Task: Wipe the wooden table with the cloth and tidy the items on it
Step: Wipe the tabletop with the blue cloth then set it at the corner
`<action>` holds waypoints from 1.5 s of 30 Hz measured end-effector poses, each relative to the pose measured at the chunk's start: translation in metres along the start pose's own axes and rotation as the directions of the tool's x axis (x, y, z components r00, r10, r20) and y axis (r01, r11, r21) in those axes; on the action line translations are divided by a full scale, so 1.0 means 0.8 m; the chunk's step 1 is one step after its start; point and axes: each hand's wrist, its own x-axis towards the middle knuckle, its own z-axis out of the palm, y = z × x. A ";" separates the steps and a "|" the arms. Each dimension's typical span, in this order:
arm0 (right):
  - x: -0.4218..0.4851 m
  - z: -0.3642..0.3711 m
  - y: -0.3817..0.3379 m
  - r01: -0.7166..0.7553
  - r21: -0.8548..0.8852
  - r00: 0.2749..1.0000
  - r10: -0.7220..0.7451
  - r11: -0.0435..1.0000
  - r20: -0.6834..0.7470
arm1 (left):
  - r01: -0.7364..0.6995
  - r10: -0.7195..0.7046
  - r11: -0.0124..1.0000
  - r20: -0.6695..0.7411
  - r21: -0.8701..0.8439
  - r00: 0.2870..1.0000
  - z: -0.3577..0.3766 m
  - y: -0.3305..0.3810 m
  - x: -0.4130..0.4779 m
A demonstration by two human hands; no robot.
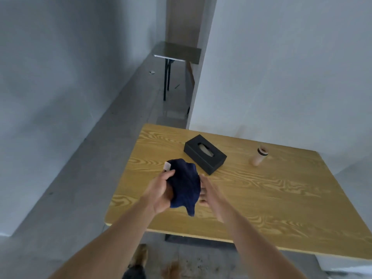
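Dark blue cloth [184, 187], black tissue box [205, 154] — yellow-brown wooden table [271, 194], bold grain.

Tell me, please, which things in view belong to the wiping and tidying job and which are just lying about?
Job:
- dark blue cloth, held in the left hand
- wooden table
- black tissue box
- tan cylindrical container

Lying about:
- small far table
- scraps on the floor

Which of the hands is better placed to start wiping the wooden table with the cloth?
Probably the left hand: it already grips the dark blue cloth above the wooden table. The right hand is open beside the cloth, so it seems free to move the black tissue box.
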 end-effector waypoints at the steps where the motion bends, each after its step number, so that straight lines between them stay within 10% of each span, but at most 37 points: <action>1: 0.023 0.009 -0.004 -0.050 0.109 0.997 0.044 0.993 0.062 | 0.004 -0.004 1.000 -0.001 -0.002 1.000 -0.008 0.016 0.014; 8: 0.169 0.068 -0.057 -0.057 0.433 0.996 0.020 0.900 0.089 | -0.041 0.039 0.998 0.043 0.055 0.998 -0.062 0.127 0.118; 23: 0.441 0.159 -0.155 0.064 -0.300 0.948 -0.152 0.952 -0.279 | -0.041 0.120 0.892 -0.147 0.451 0.982 -0.140 0.310 0.358; 30: 0.544 0.172 -0.148 0.093 -0.438 0.935 -0.230 0.894 -0.271 | -0.128 0.418 0.547 -0.137 0.828 0.898 -0.163 0.334 0.461; 33: 0.566 0.171 -0.135 -0.004 -0.513 0.954 -0.151 0.858 -0.260 | 0.014 0.467 0.208 -0.112 0.978 0.877 -0.177 0.323 0.475; 36: 0.574 0.166 -0.113 -0.022 -0.779 0.950 -0.231 0.626 -0.212 | 0.180 0.504 0.009 -0.159 0.984 0.849 -0.189 0.304 0.472; 39: 0.574 0.169 -0.103 0.101 -0.918 0.918 -0.391 0.385 -0.062 | 0.023 0.572 -0.105 0.041 0.994 0.819 -0.194 0.287 0.472; 45: 0.601 0.173 -0.085 0.178 -0.970 0.960 -0.246 0.164 0.134 | -0.017 0.382 -0.425 0.196 0.905 0.903 -0.214 0.282 0.504</action>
